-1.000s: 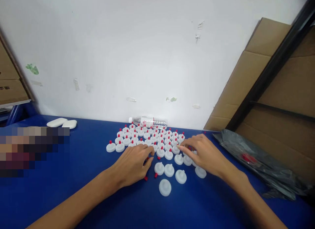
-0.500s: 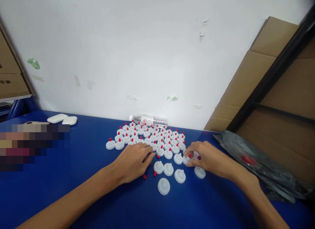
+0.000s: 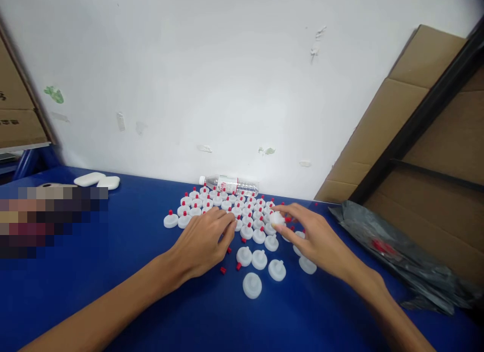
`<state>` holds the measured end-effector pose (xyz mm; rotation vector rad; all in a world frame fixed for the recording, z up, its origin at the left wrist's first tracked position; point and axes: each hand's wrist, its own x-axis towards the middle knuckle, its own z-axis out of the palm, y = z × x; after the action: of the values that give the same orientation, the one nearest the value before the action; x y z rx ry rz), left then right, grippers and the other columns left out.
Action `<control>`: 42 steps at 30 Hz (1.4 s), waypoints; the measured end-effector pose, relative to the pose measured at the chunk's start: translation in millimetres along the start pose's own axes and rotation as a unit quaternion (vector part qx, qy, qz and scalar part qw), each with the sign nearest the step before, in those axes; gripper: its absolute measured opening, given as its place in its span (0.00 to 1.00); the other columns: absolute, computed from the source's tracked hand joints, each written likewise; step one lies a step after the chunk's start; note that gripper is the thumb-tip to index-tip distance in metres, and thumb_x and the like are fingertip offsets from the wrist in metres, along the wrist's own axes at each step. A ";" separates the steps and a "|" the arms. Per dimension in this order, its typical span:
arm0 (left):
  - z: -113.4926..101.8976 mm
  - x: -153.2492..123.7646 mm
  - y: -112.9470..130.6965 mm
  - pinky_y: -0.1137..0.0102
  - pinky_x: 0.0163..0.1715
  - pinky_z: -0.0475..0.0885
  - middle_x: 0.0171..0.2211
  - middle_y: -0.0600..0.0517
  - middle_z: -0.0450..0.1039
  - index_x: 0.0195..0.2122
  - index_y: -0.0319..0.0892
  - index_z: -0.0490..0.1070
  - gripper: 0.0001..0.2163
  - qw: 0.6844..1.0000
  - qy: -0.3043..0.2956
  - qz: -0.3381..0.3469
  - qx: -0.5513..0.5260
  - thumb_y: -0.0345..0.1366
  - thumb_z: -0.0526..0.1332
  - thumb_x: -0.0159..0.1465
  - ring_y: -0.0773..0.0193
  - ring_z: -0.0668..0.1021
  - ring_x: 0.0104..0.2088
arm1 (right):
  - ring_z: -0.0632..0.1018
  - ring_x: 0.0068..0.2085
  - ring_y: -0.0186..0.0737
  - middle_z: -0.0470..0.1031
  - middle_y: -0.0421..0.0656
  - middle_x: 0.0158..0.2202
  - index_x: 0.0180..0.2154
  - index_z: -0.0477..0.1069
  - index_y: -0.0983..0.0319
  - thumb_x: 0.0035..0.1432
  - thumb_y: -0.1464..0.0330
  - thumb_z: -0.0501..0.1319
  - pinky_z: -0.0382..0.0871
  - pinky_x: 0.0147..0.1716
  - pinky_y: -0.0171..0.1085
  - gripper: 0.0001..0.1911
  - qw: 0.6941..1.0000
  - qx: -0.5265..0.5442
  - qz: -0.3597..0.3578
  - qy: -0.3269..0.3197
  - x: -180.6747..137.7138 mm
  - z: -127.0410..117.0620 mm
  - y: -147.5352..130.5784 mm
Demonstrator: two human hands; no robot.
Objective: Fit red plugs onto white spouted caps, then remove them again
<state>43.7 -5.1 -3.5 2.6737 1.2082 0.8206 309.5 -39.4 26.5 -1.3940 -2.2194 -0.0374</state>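
Between the thumb and fingers of my right hand (image 3: 312, 236) is a white nozzle cap (image 3: 277, 219), tilted on its side with a red tip pointing right. My left hand (image 3: 206, 241) rests at the front of the tipped caps, its fingers curled with thumb near forefinger; whatever they hold is hidden. Many white nozzle caps with red tips (image 3: 247, 232) stand close together beyond the hands. Nearer to me are several white caps without red tips (image 3: 252, 285). A few loose red tips (image 3: 223, 270) lie beside my left hand.
A clear plastic bottle (image 3: 229, 184) lies along the wall behind the caps. Grey plastic bags (image 3: 378, 251) and cardboard (image 3: 385, 120) are at the right. Two white rounded objects (image 3: 108, 182) lie at the back left of the blue table (image 3: 181, 311), near a pixelated area.
My right hand has lifted a white nozzle cap and moved it left and away from me, tilting it. My left hand has shifted slightly away from me, and another loose red tip shows beside it.
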 end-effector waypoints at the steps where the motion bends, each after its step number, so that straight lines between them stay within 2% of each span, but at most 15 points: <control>1: -1.1 -0.1 2.0 0.66 0.33 0.64 0.34 0.50 0.73 0.38 0.42 0.71 0.14 1.000 0.012 0.008 -0.005 0.36 0.48 0.73 0.59 0.73 0.37 | 0.79 0.49 0.46 0.76 0.46 0.50 0.54 0.69 0.55 0.69 0.57 0.56 0.74 0.47 0.43 0.16 1.000 -0.007 -0.006 0.017 0.0 2.0 -5.4; 4: -4.4 -1.8 9.2 0.66 0.33 0.64 0.34 0.50 0.72 0.37 0.42 0.70 0.13 0.998 0.036 0.038 -0.023 0.36 0.48 0.73 0.59 0.72 0.38 | 0.78 0.49 0.46 0.76 0.47 0.50 0.53 0.68 0.57 0.70 0.60 0.55 0.74 0.48 0.43 0.14 0.998 -0.005 -0.027 0.056 -1.5 7.9 -17.7; 8: -5.7 -6.7 19.1 0.67 0.31 0.64 0.35 0.51 0.73 0.41 0.43 0.69 0.09 0.995 0.044 0.076 -0.055 0.38 0.51 0.72 0.61 0.73 0.37 | 0.79 0.48 0.46 0.77 0.48 0.49 0.58 0.66 0.59 0.69 0.64 0.57 0.75 0.49 0.44 0.18 0.992 -0.035 -0.084 0.084 -5.3 17.1 -24.9; 10: -4.3 -8.8 22.2 0.68 0.29 0.63 0.36 0.52 0.72 0.46 0.44 0.67 0.08 0.994 0.035 0.093 -0.050 0.41 0.55 0.70 0.61 0.74 0.36 | 0.80 0.46 0.46 0.77 0.49 0.46 0.59 0.66 0.61 0.69 0.65 0.56 0.76 0.46 0.44 0.19 0.985 -0.071 -0.123 0.101 -6.8 21.9 -27.8; 12: -2.1 -9.7 23.2 0.69 0.28 0.63 0.36 0.52 0.72 0.46 0.44 0.66 0.10 0.993 0.027 0.113 -0.032 0.44 0.57 0.70 0.61 0.73 0.34 | 0.80 0.42 0.44 0.78 0.49 0.42 0.60 0.67 0.63 0.69 0.65 0.56 0.77 0.41 0.42 0.20 0.976 -0.093 -0.163 0.112 -7.6 25.7 -31.3; 16: 0.6 -9.3 21.2 0.68 0.27 0.62 0.36 0.52 0.72 0.41 0.43 0.65 0.09 0.992 0.026 0.120 -0.005 0.41 0.50 0.74 0.62 0.72 0.34 | 0.80 0.38 0.42 0.79 0.48 0.39 0.56 0.69 0.63 0.70 0.61 0.57 0.76 0.37 0.40 0.18 0.969 -0.105 -0.195 0.106 -7.5 28.2 -37.4; 20: -2.0 -9.3 21.5 0.68 0.28 0.60 0.36 0.51 0.70 0.41 0.43 0.65 0.10 0.992 0.009 0.125 -0.016 0.36 0.47 0.74 0.61 0.71 0.35 | 0.81 0.45 0.43 0.80 0.48 0.46 0.54 0.70 0.61 0.69 0.60 0.59 0.76 0.43 0.39 0.17 0.976 -0.063 -0.183 0.101 -7.5 26.7 -37.8; 24: -3.3 -8.7 25.7 0.67 0.29 0.60 0.30 0.53 0.68 0.32 0.43 0.62 0.14 0.989 0.013 0.101 -0.110 0.37 0.45 0.75 0.63 0.69 0.32 | 0.82 0.46 0.42 0.81 0.48 0.48 0.58 0.67 0.60 0.69 0.63 0.60 0.76 0.43 0.40 0.19 0.968 -0.031 -0.217 0.123 -7.8 24.3 -36.7; 28: 2.1 -7.0 30.3 0.68 0.31 0.60 0.27 0.55 0.65 0.30 0.43 0.59 0.16 0.977 0.018 0.054 -0.205 0.41 0.45 0.75 0.65 0.67 0.29 | 0.83 0.41 0.42 0.82 0.48 0.46 0.59 0.67 0.61 0.67 0.63 0.62 0.73 0.40 0.41 0.21 0.959 -0.068 -0.233 0.146 -6.6 21.5 -39.4; 31: 3.6 -6.0 31.4 0.68 0.29 0.59 0.26 0.57 0.62 0.28 0.43 0.58 0.17 0.966 0.019 0.025 -0.255 0.43 0.46 0.75 0.66 0.65 0.27 | 0.83 0.42 0.41 0.82 0.47 0.47 0.59 0.68 0.61 0.67 0.64 0.63 0.72 0.43 0.41 0.21 0.951 -0.097 -0.246 0.158 -5.0 18.4 -37.0; 34: -4.3 -4.1 25.0 0.69 0.26 0.56 0.24 0.58 0.56 0.27 0.44 0.53 0.19 0.944 0.054 -0.051 -0.322 0.46 0.46 0.75 0.67 0.61 0.25 | 0.82 0.46 0.41 0.80 0.47 0.51 0.59 0.67 0.60 0.67 0.70 0.62 0.71 0.44 0.41 0.20 0.947 -0.143 -0.220 0.184 -3.9 11.8 -21.2; 37: -17.4 0.0 10.0 0.69 0.25 0.56 0.24 0.58 0.51 0.26 0.44 0.51 0.19 0.929 0.120 -0.103 -0.335 0.46 0.46 0.74 0.67 0.58 0.25 | 0.82 0.47 0.44 0.81 0.46 0.51 0.56 0.70 0.59 0.66 0.70 0.62 0.70 0.45 0.42 0.17 0.951 -0.163 -0.125 0.231 -4.0 4.1 1.6; 39: -23.3 3.1 -0.7 0.68 0.26 0.55 0.23 0.58 0.52 0.26 0.44 0.53 0.19 0.951 0.109 -0.104 -0.270 0.46 0.46 0.74 0.67 0.58 0.25 | 0.82 0.46 0.45 0.81 0.45 0.49 0.53 0.72 0.59 0.66 0.70 0.62 0.71 0.46 0.43 0.14 0.952 -0.152 -0.075 0.253 -4.6 1.3 11.4; 42: -23.9 5.9 -10.8 0.68 0.29 0.58 0.25 0.56 0.64 0.29 0.43 0.62 0.14 0.985 0.059 -0.077 -0.140 0.41 0.50 0.72 0.65 0.65 0.27 | 0.81 0.44 0.44 0.82 0.42 0.45 0.50 0.73 0.58 0.65 0.70 0.61 0.71 0.45 0.42 0.12 0.955 -0.132 -0.035 0.263 -4.4 1.6 12.7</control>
<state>27.4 3.4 16.2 2.3077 1.2053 1.0501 321.1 -36.6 20.2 -1.2493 -1.8529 -0.6739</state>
